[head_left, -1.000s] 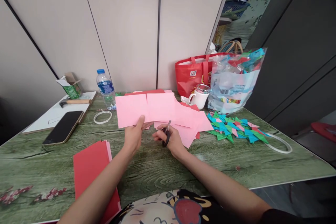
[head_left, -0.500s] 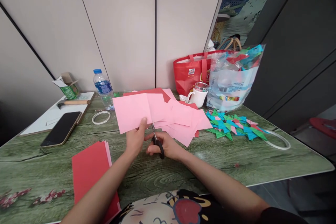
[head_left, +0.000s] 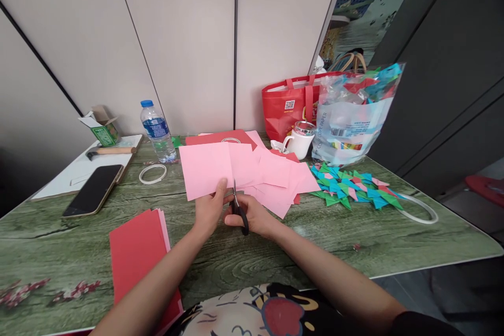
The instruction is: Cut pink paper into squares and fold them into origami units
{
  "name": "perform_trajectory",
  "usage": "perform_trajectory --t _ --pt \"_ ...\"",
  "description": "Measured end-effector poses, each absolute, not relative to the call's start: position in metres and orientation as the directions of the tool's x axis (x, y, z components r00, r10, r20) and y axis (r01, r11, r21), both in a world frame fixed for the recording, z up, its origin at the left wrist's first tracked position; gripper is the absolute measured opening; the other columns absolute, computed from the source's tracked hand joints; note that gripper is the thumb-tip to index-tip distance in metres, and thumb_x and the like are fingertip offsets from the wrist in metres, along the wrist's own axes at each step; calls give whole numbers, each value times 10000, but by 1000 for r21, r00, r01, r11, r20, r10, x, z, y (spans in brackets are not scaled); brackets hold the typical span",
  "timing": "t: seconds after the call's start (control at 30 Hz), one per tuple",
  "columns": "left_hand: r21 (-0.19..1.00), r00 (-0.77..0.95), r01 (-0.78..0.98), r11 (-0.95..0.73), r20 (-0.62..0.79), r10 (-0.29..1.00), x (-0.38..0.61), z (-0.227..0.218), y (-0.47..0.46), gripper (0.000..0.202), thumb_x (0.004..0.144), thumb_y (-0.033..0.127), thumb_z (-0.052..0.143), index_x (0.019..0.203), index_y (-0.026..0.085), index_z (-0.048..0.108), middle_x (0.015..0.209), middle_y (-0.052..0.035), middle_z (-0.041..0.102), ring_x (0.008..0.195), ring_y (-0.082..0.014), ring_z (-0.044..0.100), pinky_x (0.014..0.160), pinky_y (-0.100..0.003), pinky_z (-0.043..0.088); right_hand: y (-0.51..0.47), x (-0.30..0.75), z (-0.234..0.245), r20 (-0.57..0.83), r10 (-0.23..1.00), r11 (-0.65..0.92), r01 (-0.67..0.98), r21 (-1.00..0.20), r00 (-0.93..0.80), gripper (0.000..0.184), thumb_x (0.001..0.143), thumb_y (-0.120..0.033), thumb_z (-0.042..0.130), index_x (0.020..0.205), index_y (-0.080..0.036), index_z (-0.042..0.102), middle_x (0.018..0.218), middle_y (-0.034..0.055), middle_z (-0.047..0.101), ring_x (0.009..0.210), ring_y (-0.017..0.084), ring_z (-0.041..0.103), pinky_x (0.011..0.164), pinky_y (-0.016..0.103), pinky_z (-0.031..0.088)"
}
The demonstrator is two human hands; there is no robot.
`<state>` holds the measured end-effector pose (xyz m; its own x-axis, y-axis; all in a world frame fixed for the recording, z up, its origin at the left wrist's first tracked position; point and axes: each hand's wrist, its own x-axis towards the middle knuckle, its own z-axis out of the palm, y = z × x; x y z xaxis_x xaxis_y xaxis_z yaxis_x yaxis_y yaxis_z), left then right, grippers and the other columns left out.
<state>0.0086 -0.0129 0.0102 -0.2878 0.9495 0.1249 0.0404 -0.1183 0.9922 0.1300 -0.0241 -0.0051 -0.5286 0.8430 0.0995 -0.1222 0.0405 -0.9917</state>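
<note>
In the head view my left hand [head_left: 210, 211] pinches the lower edge of a pink sheet of paper [head_left: 207, 168], thumb on top, holding it above the table. My right hand [head_left: 255, 215] has its fingers through the black handles of a pair of scissors [head_left: 241, 215]. The blades point away from me at the sheet's lower edge, close to my left thumb. Behind them lies a spread of loose pink paper pieces [head_left: 275, 172], with red paper [head_left: 212, 138] under and beyond it. A stack of red and pink sheets [head_left: 137, 252] lies by my left forearm.
Small folded blue, green and pink pieces [head_left: 350, 187] cover the table's right. Behind stand a white mug [head_left: 301, 143], red bag [head_left: 275, 110] and clear bag of folded pieces [head_left: 346, 126]. On the left are a bottle [head_left: 156, 134], tape roll [head_left: 153, 174], phone [head_left: 93, 191] and hammer [head_left: 112, 150].
Both hands, the held pink sheet and the scissors have shifted slightly right. A ring on the red paper at the back now shows above the sheet. The scissor blades look closer together.
</note>
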Motion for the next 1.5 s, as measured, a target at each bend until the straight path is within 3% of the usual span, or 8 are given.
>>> perform_trajectory --t 0.17,0.4,0.83,1.07,1.33,1.5 --pt "989 -319 89 -116 138 937 8 6 -11 326 676 435 617 807 140 660 821 -96 692 813 -240 639 817 -365 475 -23 129 -7 111 838 49 -129 -990 -534 473 548 -430 735 918 -179 580 676 -15 552 586 107 456 520 217 345" --pt "980 -323 158 -117 163 932 9 10 -13 291 707 392 600 841 140 655 857 -90 690 840 -239 633 842 -375 460 -23 129 -7 128 848 79 -116 -990 -515 441 577 -432 717 909 -174 585 653 -25 523 559 94 416 518 216 325" --pt "979 -281 -158 -127 79 956 12 2 -8 352 658 388 658 908 142 625 900 -88 682 767 -214 652 725 -350 528 -24 129 -6 126 865 71 -132 -989 -485 399 585 -439 704 858 -171 587 587 -44 474 507 75 359 461 201 271" --pt "974 -270 -194 -122 66 960 12 4 -9 343 655 380 661 890 133 631 866 -85 684 757 -211 652 736 -352 525 -23 128 -8 124 872 82 -108 -991 -474 365 613 -428 689 843 -167 579 563 -52 459 494 74 356 465 205 264" --pt "967 -259 -227 -112 51 965 13 3 -9 367 652 388 662 911 131 624 879 -84 680 755 -206 653 733 -345 525 -25 125 -10 116 894 70 -121 -990 -432 334 627 -448 671 807 -184 571 522 -51 503 490 103 459 492 229 360" --pt "981 -292 -147 -130 83 953 12 4 -9 414 651 393 658 969 131 613 963 -103 667 845 -226 637 787 -362 501 -25 126 -11 113 894 68 -118 -991 -434 374 608 -437 691 857 -184 576 546 -46 528 493 101 461 485 224 359"
